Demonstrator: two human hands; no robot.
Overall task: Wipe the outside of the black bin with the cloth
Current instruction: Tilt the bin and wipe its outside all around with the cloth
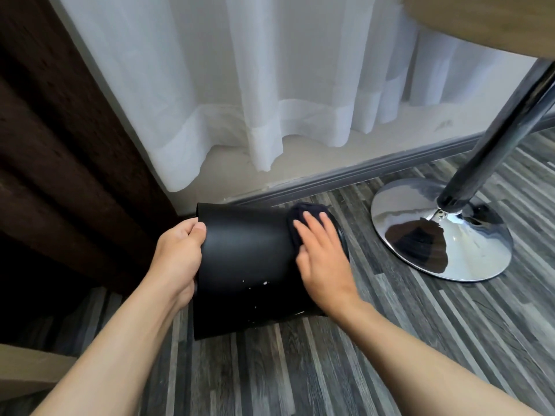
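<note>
Head-camera view shows a round black plastic bin (pixel 249 265) tipped on its side above the grey striped wood-look floor (pixel 330 370), near a chrome table base (pixel 441 235). At its wide end the left hand (pixel 180 253) grips the rim, fingers curled over. Nearer its narrow end the right hand (pixel 322 259) lies flat, fingers spread, pressing a dark folded cloth (pixel 303 214) against the bin's outer wall.

The black bin (pixel 249 265) lies tipped on the floor (pixel 300 370); left hand (pixel 177 259) grips its rim, right hand (pixel 324 259) presses a dark cloth (pixel 303 213) on its side.
</note>
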